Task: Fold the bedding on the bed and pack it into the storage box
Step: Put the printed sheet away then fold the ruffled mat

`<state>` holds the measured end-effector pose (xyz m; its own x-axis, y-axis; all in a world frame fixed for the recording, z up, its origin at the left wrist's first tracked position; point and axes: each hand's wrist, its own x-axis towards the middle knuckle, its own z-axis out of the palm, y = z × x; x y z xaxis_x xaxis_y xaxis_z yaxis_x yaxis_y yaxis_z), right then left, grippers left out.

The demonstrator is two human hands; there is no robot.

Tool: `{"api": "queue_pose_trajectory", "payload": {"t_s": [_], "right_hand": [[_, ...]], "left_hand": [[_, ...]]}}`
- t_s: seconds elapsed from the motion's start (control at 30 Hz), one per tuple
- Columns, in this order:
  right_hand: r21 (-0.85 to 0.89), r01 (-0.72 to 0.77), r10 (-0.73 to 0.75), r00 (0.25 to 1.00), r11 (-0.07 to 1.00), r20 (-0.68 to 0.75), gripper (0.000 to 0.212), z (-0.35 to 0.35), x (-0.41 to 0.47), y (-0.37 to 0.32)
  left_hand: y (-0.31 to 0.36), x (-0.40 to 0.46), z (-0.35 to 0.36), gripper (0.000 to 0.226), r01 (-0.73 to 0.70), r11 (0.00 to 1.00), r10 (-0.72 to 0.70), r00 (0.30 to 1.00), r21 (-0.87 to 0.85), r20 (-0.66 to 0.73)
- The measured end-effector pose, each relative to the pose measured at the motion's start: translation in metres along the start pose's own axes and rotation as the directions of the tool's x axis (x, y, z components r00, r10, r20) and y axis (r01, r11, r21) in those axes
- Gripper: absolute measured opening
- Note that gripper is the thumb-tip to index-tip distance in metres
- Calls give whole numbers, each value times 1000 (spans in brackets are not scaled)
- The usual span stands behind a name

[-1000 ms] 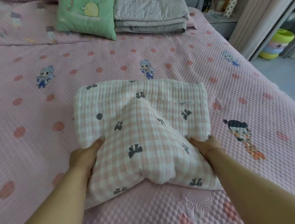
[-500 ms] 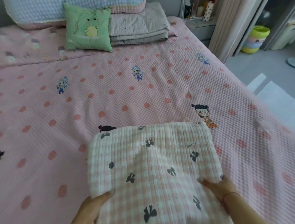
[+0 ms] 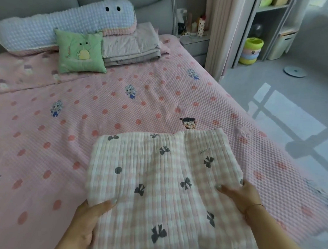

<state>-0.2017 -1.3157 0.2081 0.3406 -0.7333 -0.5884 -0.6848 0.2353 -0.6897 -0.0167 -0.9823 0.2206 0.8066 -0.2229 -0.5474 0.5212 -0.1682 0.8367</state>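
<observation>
While both hands held it, the scene stood thus:

Folded blanket (image 3: 157, 180): a pink-and-white checked, ribbed bundle printed with dark bows, folded to a thick rectangle; it was at the near side of the bed, held by both hands, though whether its far edge touched the cover could not be told.

Left hand (image 3: 88, 220): at the blanket's near left corner, thumb lying on top of the fabric, the other fingers hidden beneath it, gripping the edge.

Right hand (image 3: 244, 197): at the blanket's right edge, thumb laid flat across the top, the remaining fingers out of sight under the fold, gripping the bundle; a thin cord sat at the wrist.

Bed (image 3: 84, 121): covered in a pink waffle-textured spread with red dots and small cartoon figures.

Green cushion (image 3: 79, 53): propped at the head of the bed, a dragon picture on its face.

Long bolster (image 3: 66, 26): pale blue, bobbled, with two black eyes, lying behind the cushion.

Grey quilt (image 3: 131, 45): folded in a stack just right of the cushion, the bolster's end resting on it.

Ring stack (image 3: 251, 51): coloured rings on the floor beyond the bed, beside a shelf unit.
</observation>
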Motion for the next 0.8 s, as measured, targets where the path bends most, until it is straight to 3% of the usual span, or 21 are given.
{"api": "queue_pose_trajectory", "payload": {"t_s": [0.07, 0.17, 0.23, 0.37, 0.43, 0.53, 0.7, 0.8], "right_hand": [[43, 27, -27, 1000, 999, -17, 82, -19, -1, -10], [74, 73, -68, 996, 995, -65, 83, -44, 3, -15], [102, 100, -91, 991, 990, -94, 78, -58, 1, -15], [200, 157, -124, 978, 967, -168, 42, -81, -12, -8], [226, 169, -123, 971, 959, -205, 44, -86, -22, -5], [280, 183, -95, 949, 942, -299, 49, -94, -44, 11], [381, 168, 22, 894, 909, -448, 54, -103, -93, 48], [464, 172, 106, 851, 869, -514, 94, -102, -128, 79]], "left_hand": [[11, -3, 16, 47, -45, 999, 45, 999, 2, 13], [26, -5, 37, 43, -89, 996, 88, 996, 8, 32], [35, -4, 48, 53, -94, 996, 93, 994, 1, 53], [48, 4, 64, 83, -140, 989, 133, 979, 37, 157], [55, 7, 70, 79, -161, 986, 148, 969, 52, 197], [67, 12, 83, 53, -158, 985, 131, 945, 65, 300], [80, 9, 105, 64, -184, 974, 101, 877, 133, 469], [86, -1, 122, 58, -206, 962, 62, 802, 178, 594]]}}
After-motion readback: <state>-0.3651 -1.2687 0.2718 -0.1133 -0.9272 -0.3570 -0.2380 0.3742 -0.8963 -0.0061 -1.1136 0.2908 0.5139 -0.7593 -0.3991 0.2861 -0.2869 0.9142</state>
